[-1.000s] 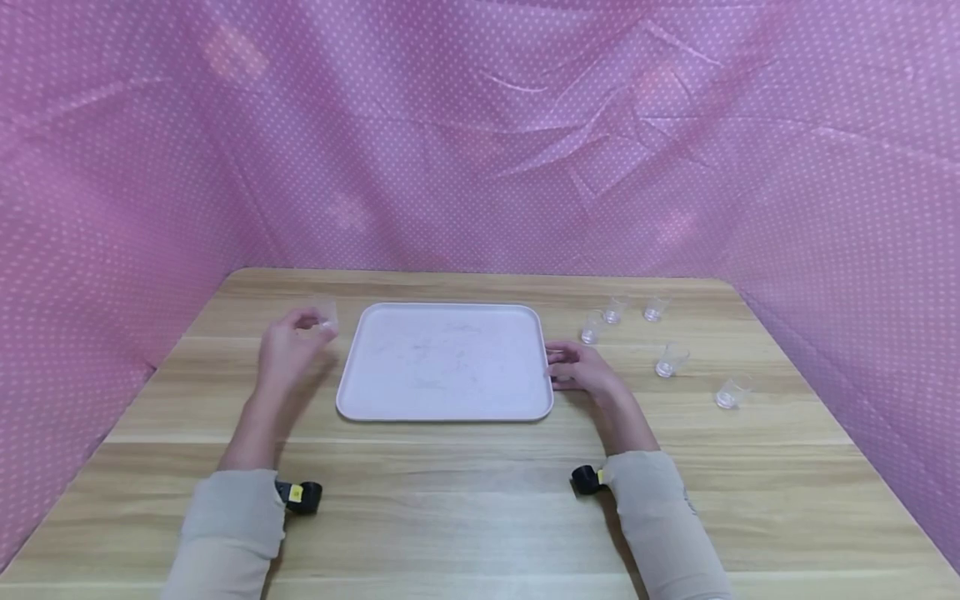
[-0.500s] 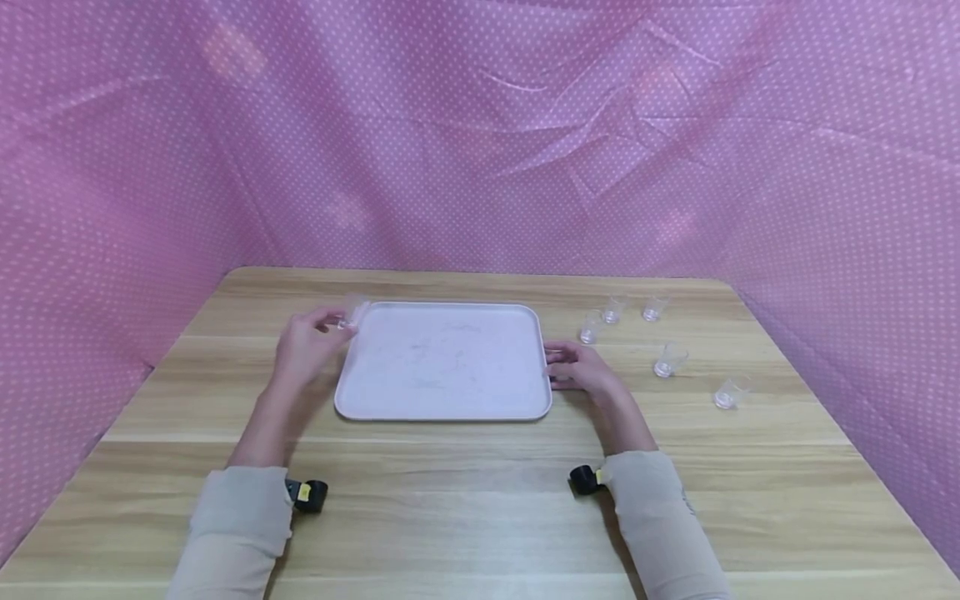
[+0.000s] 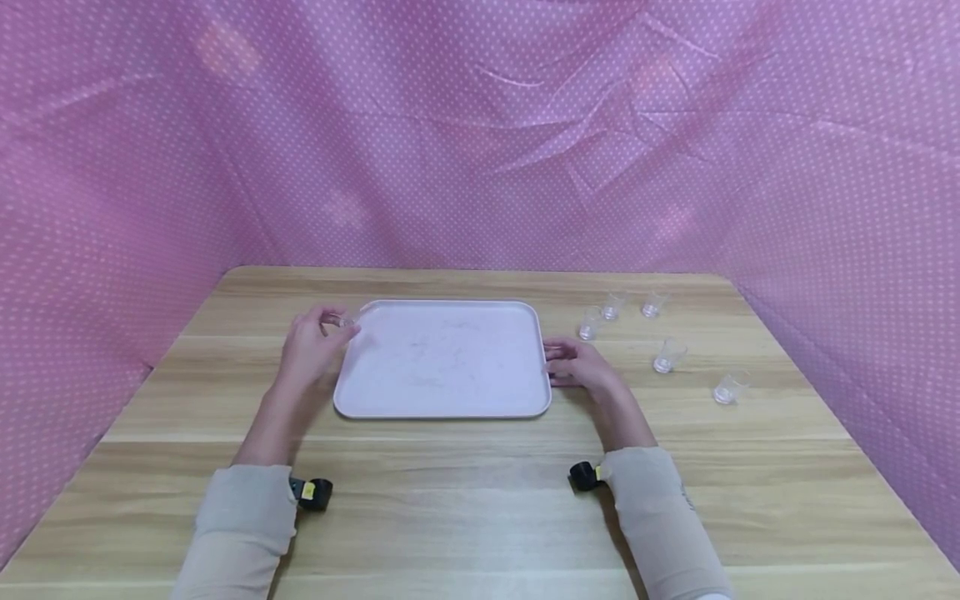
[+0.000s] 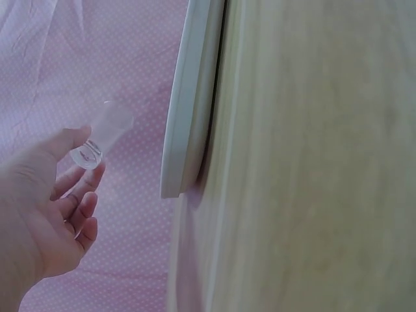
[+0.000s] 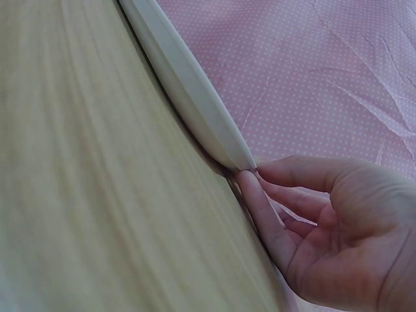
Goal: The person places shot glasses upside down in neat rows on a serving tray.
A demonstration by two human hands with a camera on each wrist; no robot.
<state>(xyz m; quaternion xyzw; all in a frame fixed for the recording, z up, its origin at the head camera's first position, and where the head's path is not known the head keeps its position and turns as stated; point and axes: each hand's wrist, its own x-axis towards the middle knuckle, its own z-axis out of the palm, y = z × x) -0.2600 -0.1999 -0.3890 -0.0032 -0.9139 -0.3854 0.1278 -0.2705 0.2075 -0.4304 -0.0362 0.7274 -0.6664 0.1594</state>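
At the tray's far left corner, my left hand pinches a small clear shot glass between thumb and fingers near its thick base. In the left wrist view the glass is tilted and held above the level of the tray's rim, apart from it. The white rectangular tray lies flat on the table with nothing on it. Along its right side, my right hand holds the rim, thumb and a finger meeting at the edge in the right wrist view.
Several more clear shot glasses stand on the wooden table to the right, among them a near one, a middle one and one by the tray. A pink dotted curtain encloses the back and sides.
My left hand has carried the shot glass rightward, from left of the tray to its far left corner. The right hand stays at the tray's right rim.
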